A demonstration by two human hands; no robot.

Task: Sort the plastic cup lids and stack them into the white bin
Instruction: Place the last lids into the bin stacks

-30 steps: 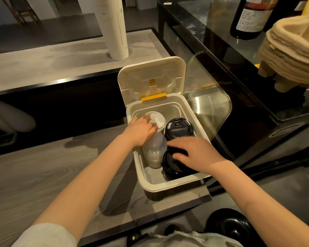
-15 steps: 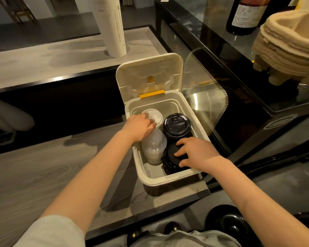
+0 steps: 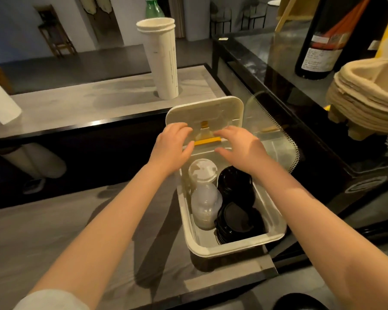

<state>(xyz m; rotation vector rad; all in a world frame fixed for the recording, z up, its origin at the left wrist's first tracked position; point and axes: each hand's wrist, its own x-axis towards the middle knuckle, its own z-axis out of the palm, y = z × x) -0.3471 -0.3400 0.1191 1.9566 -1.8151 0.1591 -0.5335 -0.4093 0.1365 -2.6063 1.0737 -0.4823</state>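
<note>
The white bin (image 3: 233,247) stands on the grey counter with its hinged lid (image 3: 211,109) raised behind it. Inside, a stack of white lids (image 3: 202,171) and a stack of clear dome lids (image 3: 205,204) fill the left side. Two stacks of black lids (image 3: 234,181) (image 3: 238,220) fill the right side. My left hand (image 3: 171,145) and my right hand (image 3: 240,145) hover above the bin's back end, in front of the raised lid and its yellow latch (image 3: 207,140). Both hands have fingers spread and hold nothing.
A tall stack of white paper cups (image 3: 162,57) stands on the upper ledge behind the bin. A glass display case (image 3: 278,70) with a dark bottle (image 3: 318,36) and a pile of pulp cup carriers (image 3: 367,92) is on the right.
Both hands have left the lid stacks inside the bin and risen to the raised lid at the back. The camera has tilted upward.
</note>
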